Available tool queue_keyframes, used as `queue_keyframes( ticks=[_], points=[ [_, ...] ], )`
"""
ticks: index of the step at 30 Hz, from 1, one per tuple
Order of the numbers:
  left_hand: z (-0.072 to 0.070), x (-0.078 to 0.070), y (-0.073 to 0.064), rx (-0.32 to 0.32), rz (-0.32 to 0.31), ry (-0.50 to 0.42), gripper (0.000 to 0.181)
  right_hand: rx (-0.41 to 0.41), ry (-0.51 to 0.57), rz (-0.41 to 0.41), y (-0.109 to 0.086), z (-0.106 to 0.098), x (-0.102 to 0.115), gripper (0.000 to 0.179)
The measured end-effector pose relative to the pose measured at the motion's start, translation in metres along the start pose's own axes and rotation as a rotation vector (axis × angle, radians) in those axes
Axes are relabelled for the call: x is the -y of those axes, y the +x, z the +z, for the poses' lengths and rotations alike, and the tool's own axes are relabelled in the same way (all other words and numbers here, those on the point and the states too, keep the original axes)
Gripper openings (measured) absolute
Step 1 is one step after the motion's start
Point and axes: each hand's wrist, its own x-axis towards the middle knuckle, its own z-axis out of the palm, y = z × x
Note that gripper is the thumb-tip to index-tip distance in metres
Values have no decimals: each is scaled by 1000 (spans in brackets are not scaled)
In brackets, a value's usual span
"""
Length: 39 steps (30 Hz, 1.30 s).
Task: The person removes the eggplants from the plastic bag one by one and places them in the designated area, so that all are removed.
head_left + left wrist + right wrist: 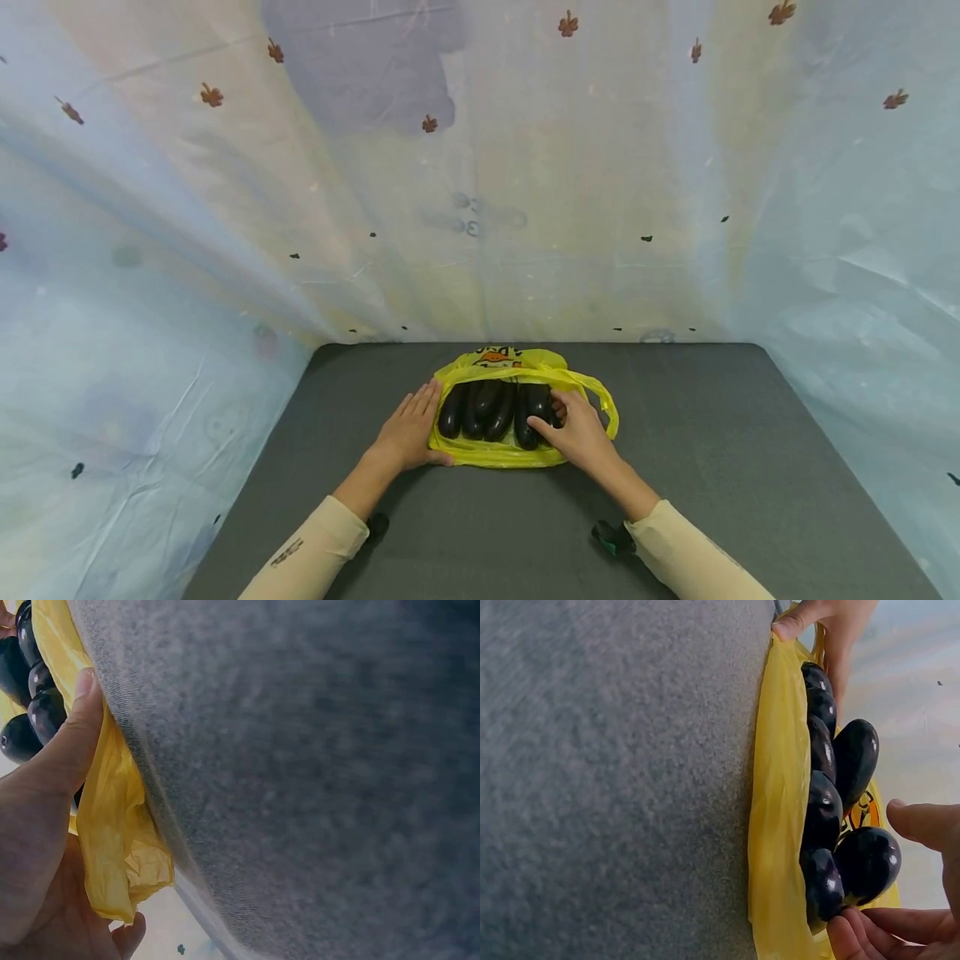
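Several glossy dark eggplants point(450, 412) lie side by side in the mouth of a yellow plastic bag point(495, 456), some on top of others. My left hand point(408, 429) rests at the bag's left end, its fingers extended along the side. In the left wrist view, the left thumb point(79, 727) lies against the yellow plastic. Over the bag's right end is my right hand point(581, 429). The right wrist view shows its fingertips point(844, 937) beside the rightmost eggplants, while its thumb point(915, 821) stands apart from the upper eggplant point(868, 864).
The bag lies near the back edge of a dark grey table point(480, 533). One bag handle point(609, 410) loops out to the right. A pale patterned sheet point(600, 167) hangs behind the table and along both sides.
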Motion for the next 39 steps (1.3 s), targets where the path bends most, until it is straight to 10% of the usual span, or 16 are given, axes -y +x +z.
queue_keyframes(
  ticks=[39],
  points=[
    [-1,-3,0,-8,11,-20,136,-27,-4,44,-5,2,3,61]
  ],
)
